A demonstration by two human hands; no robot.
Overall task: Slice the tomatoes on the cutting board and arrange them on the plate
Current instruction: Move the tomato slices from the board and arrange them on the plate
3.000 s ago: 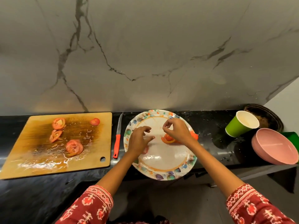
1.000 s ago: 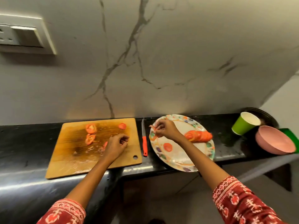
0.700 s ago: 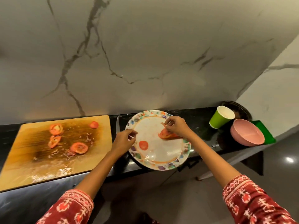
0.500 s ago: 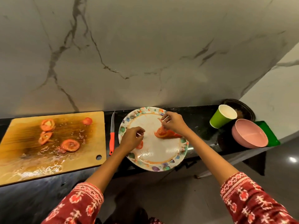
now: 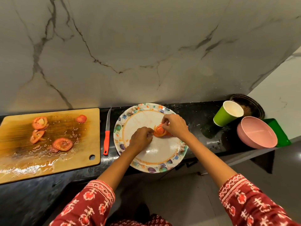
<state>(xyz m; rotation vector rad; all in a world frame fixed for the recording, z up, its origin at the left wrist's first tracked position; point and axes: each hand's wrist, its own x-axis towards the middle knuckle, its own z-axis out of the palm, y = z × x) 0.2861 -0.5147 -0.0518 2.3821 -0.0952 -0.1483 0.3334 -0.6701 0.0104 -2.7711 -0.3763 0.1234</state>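
Both hands, left [image 5: 141, 137] and right [image 5: 175, 126], pinch tomato slices [image 5: 160, 131] over the plate [image 5: 156, 165]

Your cutting board [image 5: 48, 144] left, knife [image 5: 106, 137] between it and plate [image 5: 156, 162]; cup [image 5: 227, 113], bowl [image 5: 256, 134] right.

No readable text — no labels, brands or numbers — anywhere.

A: What is held over the plate [image 5: 164, 166]?
B: Tomato slices [image 5: 160, 131] are pinched by the left hand [image 5: 141, 139] and the right hand [image 5: 175, 126].
A: And the board [image 5: 19, 154]?
B: More slices [image 5: 62, 144] are left on it, wet with juice. A knife [image 5: 106, 136] is laid between board and plate.
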